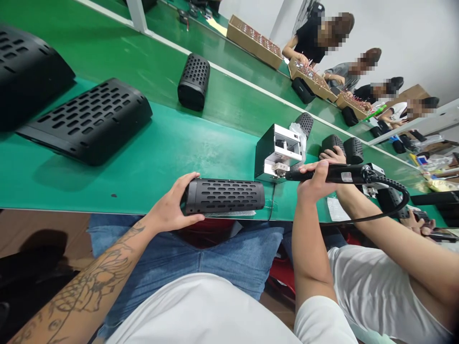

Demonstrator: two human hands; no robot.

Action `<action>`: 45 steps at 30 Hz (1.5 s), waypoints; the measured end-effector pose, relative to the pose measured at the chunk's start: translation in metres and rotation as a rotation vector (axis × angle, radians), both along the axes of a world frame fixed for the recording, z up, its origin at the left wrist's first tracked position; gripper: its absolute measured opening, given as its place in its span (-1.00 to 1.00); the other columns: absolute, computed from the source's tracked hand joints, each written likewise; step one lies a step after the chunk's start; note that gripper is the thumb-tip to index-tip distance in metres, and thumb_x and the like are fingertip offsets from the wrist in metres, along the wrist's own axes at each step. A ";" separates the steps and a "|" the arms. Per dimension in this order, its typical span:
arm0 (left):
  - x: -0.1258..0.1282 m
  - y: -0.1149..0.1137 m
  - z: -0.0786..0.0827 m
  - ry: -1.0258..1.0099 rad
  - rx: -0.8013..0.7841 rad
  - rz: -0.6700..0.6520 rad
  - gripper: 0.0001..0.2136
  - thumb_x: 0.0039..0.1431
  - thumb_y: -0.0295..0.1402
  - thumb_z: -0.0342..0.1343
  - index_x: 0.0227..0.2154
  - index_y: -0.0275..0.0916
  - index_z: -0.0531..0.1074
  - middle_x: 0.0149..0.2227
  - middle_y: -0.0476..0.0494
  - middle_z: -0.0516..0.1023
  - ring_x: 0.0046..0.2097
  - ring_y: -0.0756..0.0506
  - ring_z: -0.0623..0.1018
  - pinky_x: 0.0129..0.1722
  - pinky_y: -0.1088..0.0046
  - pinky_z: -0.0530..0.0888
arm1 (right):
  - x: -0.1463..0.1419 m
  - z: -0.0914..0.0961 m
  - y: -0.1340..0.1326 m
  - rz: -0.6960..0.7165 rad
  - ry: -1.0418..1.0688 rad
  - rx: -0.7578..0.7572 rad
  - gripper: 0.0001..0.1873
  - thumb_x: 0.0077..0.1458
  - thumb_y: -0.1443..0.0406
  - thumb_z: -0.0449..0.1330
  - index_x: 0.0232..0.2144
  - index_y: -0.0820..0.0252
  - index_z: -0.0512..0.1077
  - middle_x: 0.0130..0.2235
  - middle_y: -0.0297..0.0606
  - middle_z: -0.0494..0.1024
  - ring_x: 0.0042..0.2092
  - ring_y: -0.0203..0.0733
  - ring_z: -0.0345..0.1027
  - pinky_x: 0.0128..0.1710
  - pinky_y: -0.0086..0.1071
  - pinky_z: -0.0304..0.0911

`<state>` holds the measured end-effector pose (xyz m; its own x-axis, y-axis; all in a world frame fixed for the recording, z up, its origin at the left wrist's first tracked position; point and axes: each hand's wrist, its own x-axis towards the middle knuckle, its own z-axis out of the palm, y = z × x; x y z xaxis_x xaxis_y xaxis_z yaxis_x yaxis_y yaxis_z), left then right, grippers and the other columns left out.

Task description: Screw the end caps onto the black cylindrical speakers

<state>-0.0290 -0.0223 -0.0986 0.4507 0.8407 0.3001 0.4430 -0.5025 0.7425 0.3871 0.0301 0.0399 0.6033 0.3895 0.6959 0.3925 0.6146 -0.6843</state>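
Observation:
My left hand (178,204) grips one end of a black perforated speaker housing (229,195), which lies on its side along the table's near edge. In my right hand (317,177) is a black electric screwdriver (344,174), held level with its cable curling away to the right. The screwdriver's tip points left, at the front of a small black-and-silver screw feeder (278,155). Whether the tip touches the feeder I cannot tell.
More black housings stand at the left (89,119) and on the green belt (194,81). Close on my right, a co-worker's arm (373,215) reaches past my wrist towards another housing (333,143). Several people work across the line beside cardboard boxes (254,42).

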 end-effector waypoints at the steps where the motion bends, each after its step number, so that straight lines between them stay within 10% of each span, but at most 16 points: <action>1: 0.000 0.000 0.000 -0.002 0.001 -0.001 0.19 0.28 0.03 0.53 0.75 -0.05 -0.11 0.66 -0.47 0.27 0.65 -0.56 0.39 0.63 -0.26 0.43 | 0.000 0.000 0.000 0.002 0.005 -0.006 -0.66 0.37 -0.04 0.42 -0.20 -0.04 0.42 -0.56 -0.58 0.43 -0.60 -0.15 0.39 -0.51 -0.15 0.51; 32: 0.003 0.001 0.000 -0.051 0.070 -0.005 0.13 0.30 0.00 0.55 0.73 -0.03 -0.01 0.62 -0.42 0.35 0.61 -0.51 0.46 0.61 -0.18 0.50 | 0.004 0.003 0.029 0.100 -0.048 -0.136 -0.45 0.23 -0.24 0.49 -0.30 -0.03 0.42 -0.60 -0.58 0.43 -0.65 -0.20 0.36 -0.58 -0.25 0.41; 38: 0.004 0.001 -0.001 -0.065 0.098 -0.019 0.16 0.29 -0.03 0.57 0.74 -0.06 -0.04 0.62 -0.47 0.35 0.62 -0.54 0.43 0.63 -0.26 0.45 | -0.014 0.025 -0.010 0.164 -0.003 -0.137 -0.57 0.28 -0.09 0.51 -0.30 0.01 0.47 -0.58 -0.56 0.46 -0.62 -0.22 0.39 -0.55 -0.27 0.45; 45: 0.006 0.002 -0.003 -0.101 0.076 -0.003 0.14 0.26 0.01 0.58 0.72 -0.07 0.05 0.59 -0.43 0.39 0.59 -0.52 0.47 0.61 -0.23 0.49 | -0.094 0.060 -0.094 0.765 -0.025 -0.101 -0.73 0.35 0.04 0.51 -0.17 -0.01 0.58 -0.52 -0.55 0.56 -0.65 -0.28 0.41 -0.55 -0.33 0.56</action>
